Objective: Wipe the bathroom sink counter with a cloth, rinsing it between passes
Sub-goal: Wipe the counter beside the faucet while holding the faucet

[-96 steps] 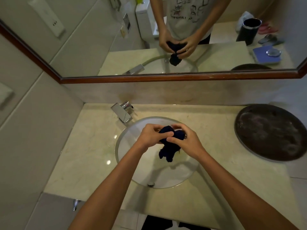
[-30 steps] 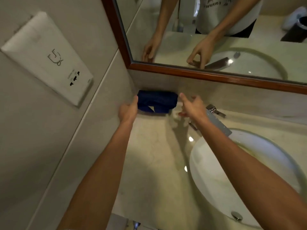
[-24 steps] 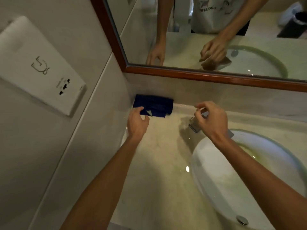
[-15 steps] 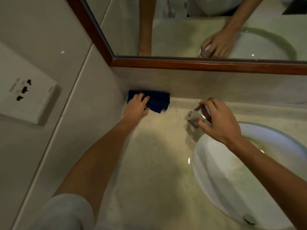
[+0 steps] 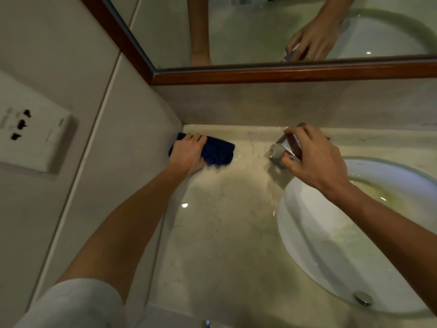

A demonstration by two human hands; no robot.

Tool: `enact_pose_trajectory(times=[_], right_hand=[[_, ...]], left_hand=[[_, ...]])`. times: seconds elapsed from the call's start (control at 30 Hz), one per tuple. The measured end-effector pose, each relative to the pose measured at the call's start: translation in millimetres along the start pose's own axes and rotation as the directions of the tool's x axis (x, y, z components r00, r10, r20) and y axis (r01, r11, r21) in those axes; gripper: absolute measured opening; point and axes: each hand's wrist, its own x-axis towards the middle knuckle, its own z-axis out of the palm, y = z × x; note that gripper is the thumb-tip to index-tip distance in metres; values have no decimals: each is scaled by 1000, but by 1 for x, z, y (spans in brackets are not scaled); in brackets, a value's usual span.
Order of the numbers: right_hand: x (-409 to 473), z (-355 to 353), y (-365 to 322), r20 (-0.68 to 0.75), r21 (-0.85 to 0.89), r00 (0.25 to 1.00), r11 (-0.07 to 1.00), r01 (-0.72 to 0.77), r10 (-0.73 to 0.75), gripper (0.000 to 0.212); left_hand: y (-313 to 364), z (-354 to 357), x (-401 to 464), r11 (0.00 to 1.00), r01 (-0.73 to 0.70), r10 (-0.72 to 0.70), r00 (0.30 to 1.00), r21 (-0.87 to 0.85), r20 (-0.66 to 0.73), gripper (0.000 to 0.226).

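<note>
Two hands at work, well apart on the table (image 5: 227,233). Left hand (image 5: 189,153) is at the far left corner, where side wall meets backsplash; its fingers are curled over the near-left end of the dark blue cloth (image 5: 218,151) and press it down onto the stone. Cloth is bunched, long axis running left to right along the back edge, with its free end pointing right toward the faucet (image 5: 285,150). Left end of the cloth touches or nearly touches the side wall; cannot tell which. Right hand (image 5: 314,162) is on the faucet, fingers and thumb wrapped round the chrome body; no water seen running. Left hand is the one on the cloth, the right well clear of it, with a bare stretch of table between the cloth's free end and the faucet base. Judgement: a wiping pass is starting from the corner, and open table lies right and toward the person, so the stroke likely pulls that way. Basin (image 5: 314,252) is set into the table to the right of the cloth, beyond the faucet; it holds nothing loose, only the drain fitting (image 5: 363,298) at its near edge and a faint greenish stain on the bowl. Wet gleam on the stone near the cloth.
</note>
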Motion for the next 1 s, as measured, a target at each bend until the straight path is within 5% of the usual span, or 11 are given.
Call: enact_pose_trajectory(times=[0.17, 0.37, 0.67, 1.0], right_hand=[[-1, -2, -1, 9, 15, 1000, 1000, -9, 9, 54], [0, -1, 1, 7, 0, 1000, 1000, 8, -8, 53], [-1, 3, 5, 8, 14, 1000, 1000, 8, -8, 57], [-4, -4, 6, -18, 49, 997, 996, 73, -73, 50]], left_hand=[[0, -11, -20, 998, 55, -52, 995, -32, 89, 44], [-4, -34, 9, 997, 55, -53, 997, 45, -54, 34], [0, -17, 19, 991, -14, -2, 993, 132, 122, 48], [28, -8, -94, 991, 103, -112, 988, 84, 107, 41]])
